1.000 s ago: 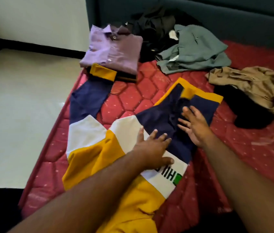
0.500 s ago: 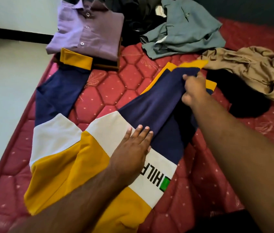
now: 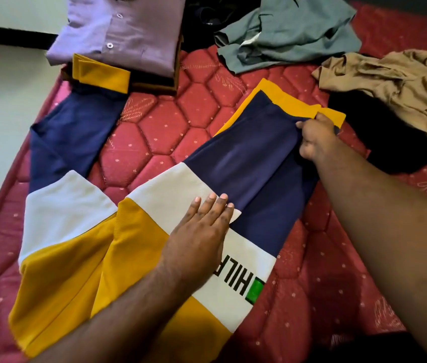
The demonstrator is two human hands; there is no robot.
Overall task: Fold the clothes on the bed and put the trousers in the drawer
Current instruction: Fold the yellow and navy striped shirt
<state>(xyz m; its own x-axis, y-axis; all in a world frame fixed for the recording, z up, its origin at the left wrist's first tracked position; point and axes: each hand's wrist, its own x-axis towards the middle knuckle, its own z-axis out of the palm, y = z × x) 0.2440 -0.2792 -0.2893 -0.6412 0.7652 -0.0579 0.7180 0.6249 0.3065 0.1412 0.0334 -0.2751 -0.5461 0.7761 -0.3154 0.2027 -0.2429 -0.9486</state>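
A navy, white and yellow garment (image 3: pixel 154 200) with black lettering lies spread across the red quilted mattress (image 3: pixel 170 121). My left hand (image 3: pixel 201 231) presses flat on its white band, fingers straight. My right hand (image 3: pixel 314 140) pinches the navy cloth near the yellow cuff at the far right and holds a fold of it. The other navy limb of the garment (image 3: pixel 71 137) stretches toward the back left, its yellow cuff lying against the base of the folded pile.
A folded purple shirt (image 3: pixel 120 30) tops a small pile at the back left. A crumpled grey-green garment (image 3: pixel 293 32), a tan one (image 3: pixel 400 82) and black cloth (image 3: pixel 382 137) lie at the back and right. The mattress edge drops to a pale floor (image 3: pixel 0 95) on the left.
My right hand went from lying flat on the navy cloth to pinching it and drawing the fold out toward the yellow cuff. My left hand stayed pressing on the garment. The camera moved closer.
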